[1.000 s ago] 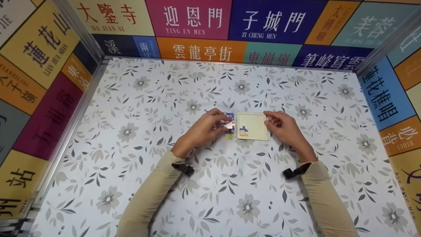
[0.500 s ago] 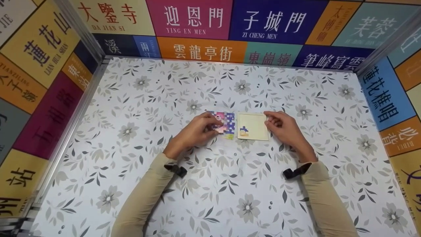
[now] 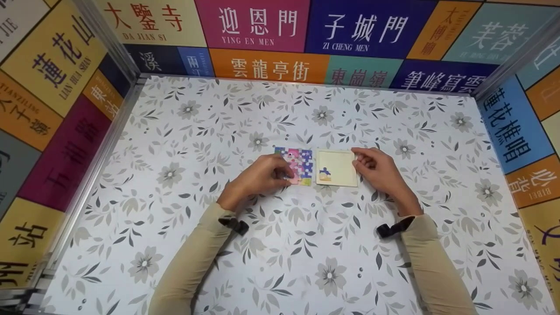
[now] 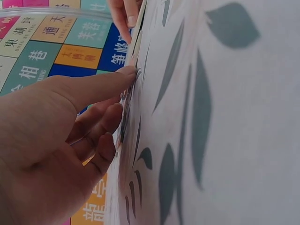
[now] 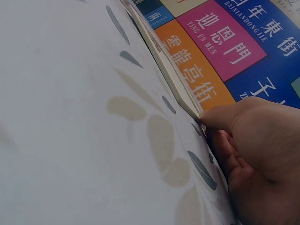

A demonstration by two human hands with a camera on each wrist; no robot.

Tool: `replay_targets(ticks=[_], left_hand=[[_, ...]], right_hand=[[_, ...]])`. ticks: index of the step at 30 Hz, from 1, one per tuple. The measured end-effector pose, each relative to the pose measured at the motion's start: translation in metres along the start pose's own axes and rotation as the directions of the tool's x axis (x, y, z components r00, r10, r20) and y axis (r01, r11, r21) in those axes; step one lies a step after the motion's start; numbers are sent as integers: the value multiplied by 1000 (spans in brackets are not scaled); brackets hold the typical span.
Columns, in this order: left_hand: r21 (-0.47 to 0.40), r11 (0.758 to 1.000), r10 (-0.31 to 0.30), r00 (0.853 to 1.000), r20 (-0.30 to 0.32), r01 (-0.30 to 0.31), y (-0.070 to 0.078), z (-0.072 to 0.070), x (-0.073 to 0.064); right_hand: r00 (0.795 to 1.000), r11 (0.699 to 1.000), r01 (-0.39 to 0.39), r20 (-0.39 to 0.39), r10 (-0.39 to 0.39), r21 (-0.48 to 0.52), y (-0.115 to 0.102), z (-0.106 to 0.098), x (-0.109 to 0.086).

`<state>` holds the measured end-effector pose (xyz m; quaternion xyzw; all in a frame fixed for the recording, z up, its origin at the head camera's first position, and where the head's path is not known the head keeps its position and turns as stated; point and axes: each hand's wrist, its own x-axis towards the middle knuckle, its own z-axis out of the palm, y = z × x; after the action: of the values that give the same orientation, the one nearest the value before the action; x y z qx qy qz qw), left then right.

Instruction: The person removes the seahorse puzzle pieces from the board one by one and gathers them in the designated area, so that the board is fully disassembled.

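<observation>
A cream square puzzle tray [image 3: 342, 165] lies flat on the table. One corner jigsaw piece [image 3: 324, 176] sits in its lower left corner. My right hand [image 3: 379, 169] pinches the tray's right edge; the right wrist view shows the thumb against the tray's side [image 5: 172, 77]. Just left of the tray lies a purple and pink jigsaw picture [image 3: 306, 162] of interlocking pieces. At its lower left my left hand [image 3: 264, 176] has thumb and fingertips bent at a pink puzzle piece [image 3: 295, 180]. That hand covers the picture's lower left part. In the left wrist view the thumb meets the puzzle's thin edge.
A white floral cloth [image 3: 280, 262] covers the table. Panels with large Chinese lettering [image 3: 262, 26] rise along the back and both sides. Metal rails [image 3: 94, 162] edge the table at the left. A dark camera band sits on each wrist.
My left hand has drawn left from the puzzle's right column with a pink piece and come down at the lower edge, uncovering more of the picture. The right hand and tray have stayed put.
</observation>
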<state>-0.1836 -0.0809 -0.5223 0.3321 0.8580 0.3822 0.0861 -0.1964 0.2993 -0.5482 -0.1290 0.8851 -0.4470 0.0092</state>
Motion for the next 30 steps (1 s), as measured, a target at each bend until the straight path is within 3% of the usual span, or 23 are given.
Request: replay_targets(ticks=[21,30], left_hand=[[6,999,-44,999,19,44,1,-4,-2],[9,1000,8,1000,1,-8,0,-2,-1]], right_hand=[[1000,1000,1,2,-1,0,0,0,0],[1000,1000,12,1,-12,-8,3,-1,0]])
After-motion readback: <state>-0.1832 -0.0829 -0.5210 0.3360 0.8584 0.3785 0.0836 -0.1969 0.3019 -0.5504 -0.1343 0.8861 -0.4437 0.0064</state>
